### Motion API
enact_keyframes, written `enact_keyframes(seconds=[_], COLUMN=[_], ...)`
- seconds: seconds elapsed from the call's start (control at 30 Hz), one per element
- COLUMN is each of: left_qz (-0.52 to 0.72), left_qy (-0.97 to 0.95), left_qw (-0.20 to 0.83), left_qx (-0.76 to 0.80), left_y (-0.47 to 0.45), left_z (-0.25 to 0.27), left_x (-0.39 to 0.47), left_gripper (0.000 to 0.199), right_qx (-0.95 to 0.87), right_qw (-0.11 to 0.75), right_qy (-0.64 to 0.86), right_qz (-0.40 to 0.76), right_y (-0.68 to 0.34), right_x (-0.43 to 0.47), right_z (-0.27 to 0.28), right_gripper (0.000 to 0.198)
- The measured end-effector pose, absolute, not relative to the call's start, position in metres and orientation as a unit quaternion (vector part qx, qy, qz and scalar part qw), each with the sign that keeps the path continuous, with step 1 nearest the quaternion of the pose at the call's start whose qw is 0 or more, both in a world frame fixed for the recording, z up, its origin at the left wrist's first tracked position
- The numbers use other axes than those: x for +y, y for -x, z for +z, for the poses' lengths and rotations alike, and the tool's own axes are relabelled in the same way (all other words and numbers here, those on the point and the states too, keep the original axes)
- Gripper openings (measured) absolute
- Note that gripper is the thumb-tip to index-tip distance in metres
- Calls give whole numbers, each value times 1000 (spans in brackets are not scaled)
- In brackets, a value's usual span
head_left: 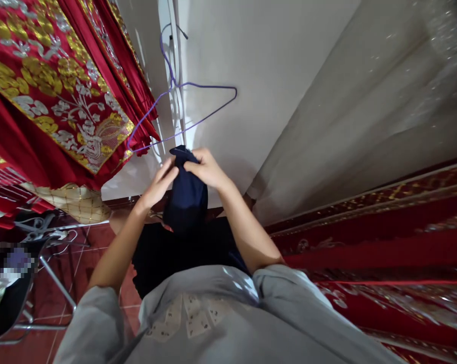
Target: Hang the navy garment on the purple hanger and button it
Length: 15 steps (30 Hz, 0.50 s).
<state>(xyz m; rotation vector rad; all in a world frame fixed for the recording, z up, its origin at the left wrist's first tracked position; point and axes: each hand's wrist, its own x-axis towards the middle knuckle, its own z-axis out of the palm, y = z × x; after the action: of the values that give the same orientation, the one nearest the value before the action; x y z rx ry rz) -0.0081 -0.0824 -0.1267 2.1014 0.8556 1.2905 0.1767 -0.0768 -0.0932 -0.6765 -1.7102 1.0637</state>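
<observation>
Navy cloth (188, 197) just left of frame centre, between hands, long axis running up-down frame. Right hand (211, 169) pinches upper end, thumb across it; left hand (160, 183) at upper left edge, grasping or only touching: cannot tell. Purple hanger (213, 86) beyond, above cloth in frame.

You can read no word, brand or number here. On the front of your grey shirt (259, 336), pale card-like patches (196, 319) carry small dark marks, perhaps letters or digits, but they are too small and blurred for you to make out.
</observation>
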Motion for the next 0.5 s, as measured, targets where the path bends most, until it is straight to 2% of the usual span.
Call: enact_keyframes(seconds=[0.1, 0.2, 0.33, 0.43, 0.5], left_qz=[301, 219, 245, 274, 308], left_qy=[-839, -843, -832, -823, -802], left_qw=[263, 249, 228, 184, 145], left_qx=[369, 424, 442, 463, 491], left_y=[31, 53, 84, 108, 119], left_z=[-148, -149, -122, -103, -94], left_x=[-82, -89, -96, -92, -85], left_gripper=[40, 42, 36, 28, 25], right_qx=[-701, -653, -615, -617, -634], right_qw=[532, 593, 571, 580, 590], right_qy=[277, 297, 386, 432, 422], right_qz=[386, 366, 383, 311, 267], right_y=[-180, -176, -187, -214, -233], right_x=[-48, -5, 38, 37, 24], right_z=[-72, -72, -97, -108, -106], right_gripper=[14, 19, 21, 35, 33])
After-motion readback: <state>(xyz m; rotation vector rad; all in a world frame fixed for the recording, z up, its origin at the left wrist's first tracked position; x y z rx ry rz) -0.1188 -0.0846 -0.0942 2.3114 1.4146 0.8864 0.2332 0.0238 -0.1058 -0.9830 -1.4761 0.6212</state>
